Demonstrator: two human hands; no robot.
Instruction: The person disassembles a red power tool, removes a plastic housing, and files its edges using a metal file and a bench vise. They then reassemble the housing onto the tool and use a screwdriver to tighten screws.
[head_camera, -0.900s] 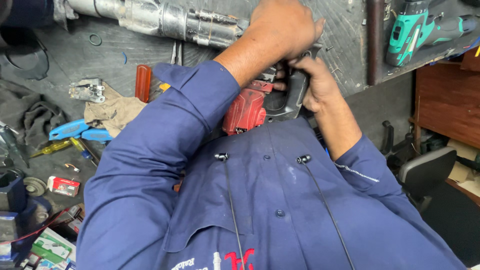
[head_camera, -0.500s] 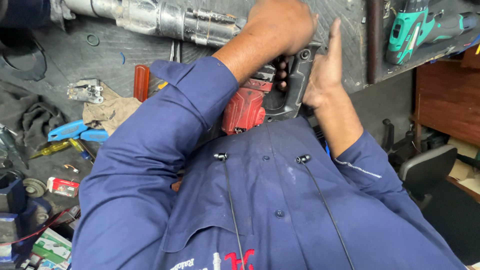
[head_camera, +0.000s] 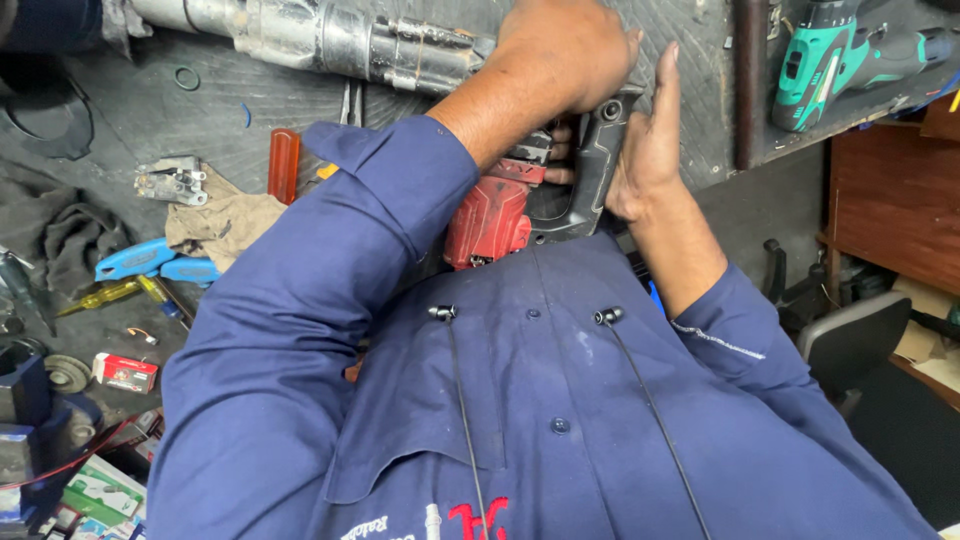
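against my chest at the bench edge, i have the red drill (head_camera: 490, 215) gripped from above by my left hand (head_camera: 565, 60), my right hand (head_camera: 645, 150) flat and open against its black handle (head_camera: 590, 180), casing seemingly unopened, work barely begun.

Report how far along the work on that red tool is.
Done: the red power tool sits pulled against the chest. In hand: left hand clamps its top, right hand lies open against the black grip. Left: unclear; no part visibly removed.
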